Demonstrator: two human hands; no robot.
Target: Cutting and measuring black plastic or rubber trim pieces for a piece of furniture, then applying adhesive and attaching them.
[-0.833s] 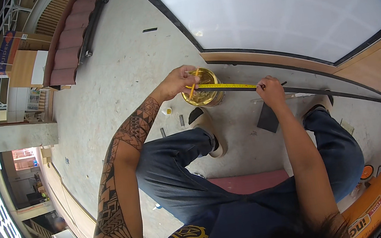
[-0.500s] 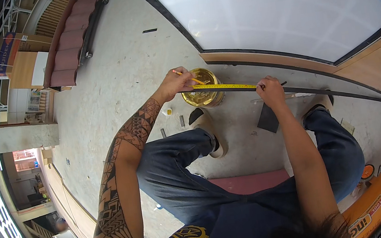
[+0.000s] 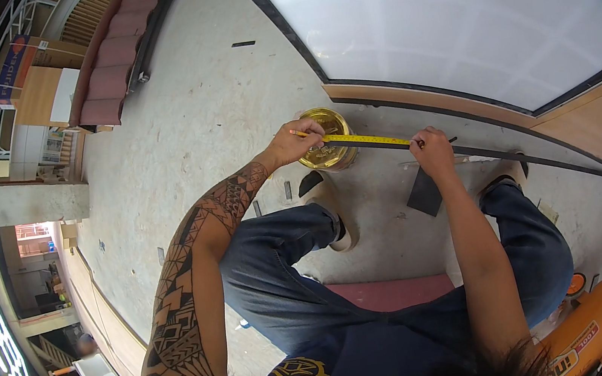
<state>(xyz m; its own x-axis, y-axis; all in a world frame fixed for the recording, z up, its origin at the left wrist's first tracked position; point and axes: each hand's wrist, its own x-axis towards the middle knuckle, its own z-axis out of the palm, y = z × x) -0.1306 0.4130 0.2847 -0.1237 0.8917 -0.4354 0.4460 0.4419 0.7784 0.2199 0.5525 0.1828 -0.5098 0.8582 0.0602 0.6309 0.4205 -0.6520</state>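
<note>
Head view: the left hand [image 3: 297, 143] pinches one end of a yellow tape measure blade [image 3: 367, 138] just above a gold round tin [image 3: 325, 138] on the concrete floor [image 3: 201, 125]. The right hand [image 3: 433, 154], grip closed, presses the blade's other end onto a dark strip [image 3: 533, 159] running right of the tin.

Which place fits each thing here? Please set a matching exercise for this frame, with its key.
Things:
1. yellow tape measure blade
2. gold round tin
3. dark flat piece
4. orange tool case

Places:
A. on the floor just under the right hand
B. stretched between both hands
C. lower right corner
D. by the left hand

Pairs: 1-B, 2-D, 3-A, 4-C
</note>
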